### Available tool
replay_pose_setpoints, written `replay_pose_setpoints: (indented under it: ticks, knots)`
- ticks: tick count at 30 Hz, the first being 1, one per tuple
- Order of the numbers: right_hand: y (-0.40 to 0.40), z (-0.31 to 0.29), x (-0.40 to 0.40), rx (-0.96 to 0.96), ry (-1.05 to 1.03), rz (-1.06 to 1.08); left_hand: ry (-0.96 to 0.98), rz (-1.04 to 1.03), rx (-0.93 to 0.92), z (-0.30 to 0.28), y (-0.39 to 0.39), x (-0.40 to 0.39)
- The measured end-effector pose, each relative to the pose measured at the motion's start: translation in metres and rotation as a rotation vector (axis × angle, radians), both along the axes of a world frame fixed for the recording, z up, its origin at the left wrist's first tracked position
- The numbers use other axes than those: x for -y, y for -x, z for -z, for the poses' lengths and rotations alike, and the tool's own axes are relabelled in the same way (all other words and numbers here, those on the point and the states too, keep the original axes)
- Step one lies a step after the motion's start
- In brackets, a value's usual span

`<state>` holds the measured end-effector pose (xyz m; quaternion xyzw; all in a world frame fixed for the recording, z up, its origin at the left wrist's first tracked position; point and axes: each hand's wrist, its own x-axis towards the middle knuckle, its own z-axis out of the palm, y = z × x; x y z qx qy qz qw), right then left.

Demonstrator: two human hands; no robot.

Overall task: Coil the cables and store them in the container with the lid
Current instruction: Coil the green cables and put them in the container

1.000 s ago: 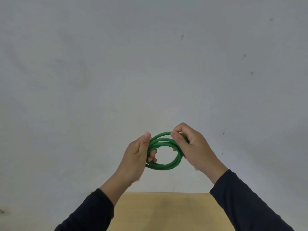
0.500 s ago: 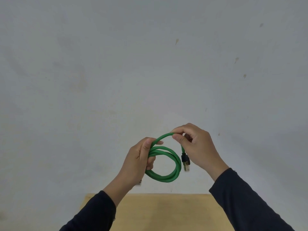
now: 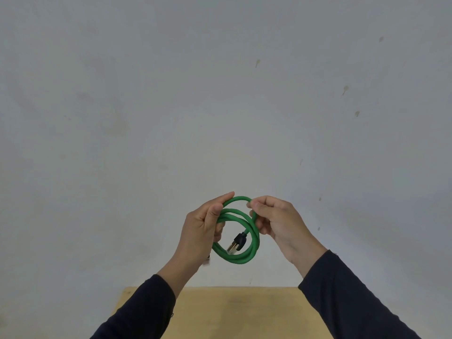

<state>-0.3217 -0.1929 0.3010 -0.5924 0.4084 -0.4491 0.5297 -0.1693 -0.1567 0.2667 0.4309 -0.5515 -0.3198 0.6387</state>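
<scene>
- Green cable (image 3: 236, 258) is coiled in several loops, held up in the air between both hands, in front of a pale grey wall (image 3: 146, 106) and above the far edge of the bench (image 3: 239, 311).
- Left hand (image 3: 200, 231) grips the left side of the coil: thumb lies over the front of the bunched loops, fingers curl round behind them, index finger stretches up along the top loop.
- Right hand (image 3: 278, 223) pinches the top loop at its right end, thumb and forefinger clamped on the strand; other fingers are curled behind, next to the right side of the coil.
- Top loop arcs between the two hands; the tighter loops hang below it, the lowest part of the coil sagging under both hands.
- Black plug (image 3: 239, 241) with a gold-coloured tip sits at the free end of the strand coming down from the right hand; it hangs inside the ring of the coil, tip pointing down-left.
- Small pale thing shows just under the left hand near the wrist, too blurred to say what it is.
- Dark long sleeves (image 3: 342, 297) cover both forearms up to the wrists.
- Bench is light wood, only its far part seen at the bottom of the view between the arms.
- Wall carries a few small brownish marks on the upper right.
</scene>
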Motion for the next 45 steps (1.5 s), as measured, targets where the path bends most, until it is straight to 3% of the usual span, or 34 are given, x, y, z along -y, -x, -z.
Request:
replay_pose_setpoints:
  ticks: [9, 15, 19, 24, 30, 35, 38, 45]
  knots:
    - [-0.004, 0.001, 0.015, 0.174, -0.262, -0.075, -0.050, -0.025, 0.019, 0.000, -0.006, 0.010]
    - [-0.003, -0.003, 0.027, 0.159, -0.336, -0.107, -0.090, 0.006, 0.049, -0.002, -0.013, 0.013]
    - [-0.017, 0.008, 0.024, 0.207, -0.340, -0.159, -0.057, -0.094, 0.039, -0.001, -0.017, 0.017]
    - [-0.031, 0.028, 0.014, 0.072, -0.157, -0.156, -0.036, -0.252, 0.005, 0.008, -0.021, 0.021]
    - [-0.052, 0.055, -0.007, -0.266, 0.466, 0.106, -0.067, -0.370, -0.076, 0.016, -0.022, 0.027]
    - [-0.059, 0.097, -0.006, -0.462, 0.751, 0.310, -0.181, -0.328, -0.202, 0.045, -0.003, 0.018]
    - [-0.054, 0.119, -0.016, -0.512, 0.755, 0.342, -0.265, -0.305, -0.216, 0.069, 0.005, 0.004]
    - [-0.026, 0.176, -0.083, -0.571, 0.546, 0.352, -0.422, -0.181, -0.162, 0.138, 0.026, -0.056]
